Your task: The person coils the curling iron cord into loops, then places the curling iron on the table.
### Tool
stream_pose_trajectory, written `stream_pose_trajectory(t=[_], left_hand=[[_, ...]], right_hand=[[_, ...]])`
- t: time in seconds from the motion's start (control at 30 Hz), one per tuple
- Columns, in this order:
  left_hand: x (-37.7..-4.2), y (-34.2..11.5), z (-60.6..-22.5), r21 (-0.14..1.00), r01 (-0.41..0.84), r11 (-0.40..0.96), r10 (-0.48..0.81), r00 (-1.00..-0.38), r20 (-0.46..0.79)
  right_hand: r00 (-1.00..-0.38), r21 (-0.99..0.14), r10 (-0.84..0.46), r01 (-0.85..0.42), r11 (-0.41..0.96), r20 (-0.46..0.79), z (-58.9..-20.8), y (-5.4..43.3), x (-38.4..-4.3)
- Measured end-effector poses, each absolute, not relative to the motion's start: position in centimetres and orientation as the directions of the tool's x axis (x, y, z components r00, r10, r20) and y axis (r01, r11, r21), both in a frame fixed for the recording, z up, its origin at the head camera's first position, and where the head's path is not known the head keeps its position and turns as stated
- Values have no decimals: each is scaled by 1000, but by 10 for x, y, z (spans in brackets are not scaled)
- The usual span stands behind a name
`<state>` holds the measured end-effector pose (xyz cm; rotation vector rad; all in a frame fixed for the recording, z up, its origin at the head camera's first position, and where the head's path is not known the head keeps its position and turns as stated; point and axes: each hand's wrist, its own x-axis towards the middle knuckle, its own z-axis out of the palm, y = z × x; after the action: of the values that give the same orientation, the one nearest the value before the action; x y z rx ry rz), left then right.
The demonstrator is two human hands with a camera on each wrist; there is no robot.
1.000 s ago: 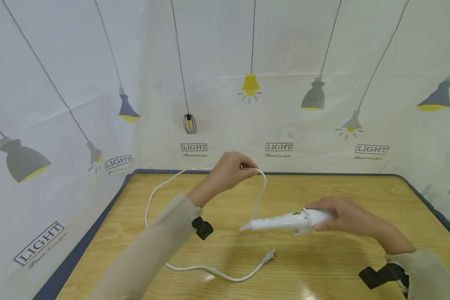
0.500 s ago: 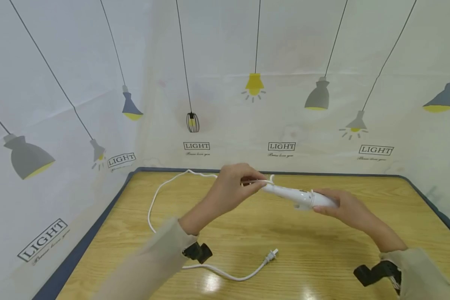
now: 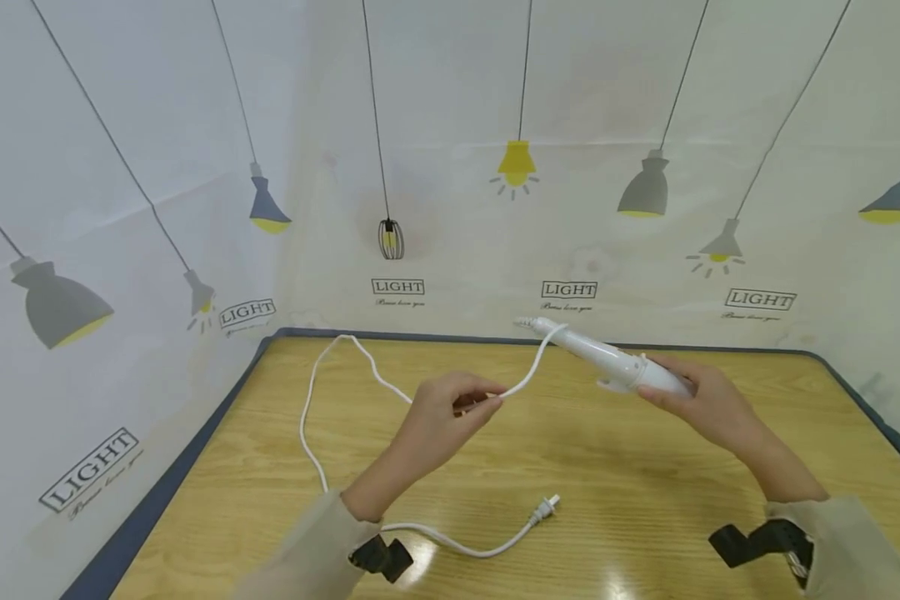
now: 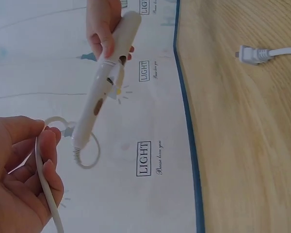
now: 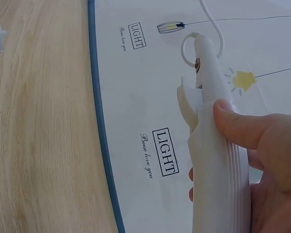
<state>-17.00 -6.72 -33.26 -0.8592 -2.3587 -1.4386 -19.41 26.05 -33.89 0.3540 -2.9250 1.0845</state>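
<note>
Cord lay pinched between the thumb and fingers of our left hand, while our right hand was wrapped round the thick end of the white appliance, the two hands apart. We held the appliance in the air, tilted, its narrow end raised towards the backdrop. The cord crossed near that end, though we could not tell whether it made a full turn. We judged the step to be leading cord round the body; the next move seemed to call for a steady right grip and some slack. Bare table gave us room beneath both hands, but the backdrop rose just past its far edge, and the plug lay on the nearer part.
</note>
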Motion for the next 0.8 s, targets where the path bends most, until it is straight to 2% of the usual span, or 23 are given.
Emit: stream_pose_trajectory(t=[0.2,0.4,0.67,0.8], left_hand=[[-173,-77,-355,828,453,330,326,-878,350],[-183,-82,-371,889,343,303,314,-917,247],[-204,-86,-388,961,253,115,404,-896,187],[-216,-86,-392,969,217,115,461,-876,142]], right_hand=[[-973,-667,-208,-222,711,101,-333,257,-189],[-970,-696,-210,-233,679,120,-324,251,-181],[-942,-738,-274,-324,592,194,-319,245,-171],[-916,-745,-331,-383,547,228,-317,242,-167]])
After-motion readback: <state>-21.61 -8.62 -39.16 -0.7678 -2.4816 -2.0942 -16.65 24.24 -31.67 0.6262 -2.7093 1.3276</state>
